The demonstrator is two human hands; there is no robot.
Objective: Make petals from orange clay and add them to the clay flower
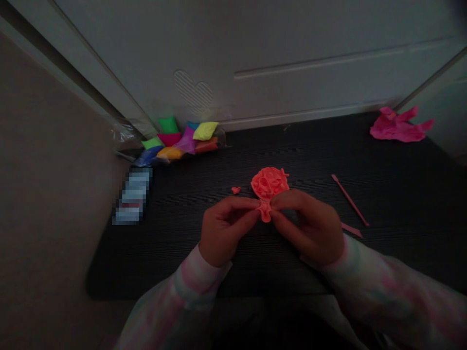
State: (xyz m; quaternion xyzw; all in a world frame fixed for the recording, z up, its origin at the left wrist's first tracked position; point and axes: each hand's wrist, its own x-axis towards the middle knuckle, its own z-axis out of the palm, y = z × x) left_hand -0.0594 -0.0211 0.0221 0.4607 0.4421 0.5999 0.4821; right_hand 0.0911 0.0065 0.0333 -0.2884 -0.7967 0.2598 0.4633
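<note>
An orange-red clay flower (269,183) lies on the dark mat (226,262), round and ruffled, with a short stem part pointing toward me. My left hand (223,230) and my right hand (310,224) meet at that lower part, each pinching it between thumb and fingertips. A small loose bit of the same clay (236,190) rests just left of the flower.
Several bright clay packets (181,139) in a clear bag lie at the mat's far left corner. A thin pink modelling stick (349,199) and a second one (351,229) lie right of my hands. Crumpled pink material (398,125) sits far right. A white cabinet front stands behind.
</note>
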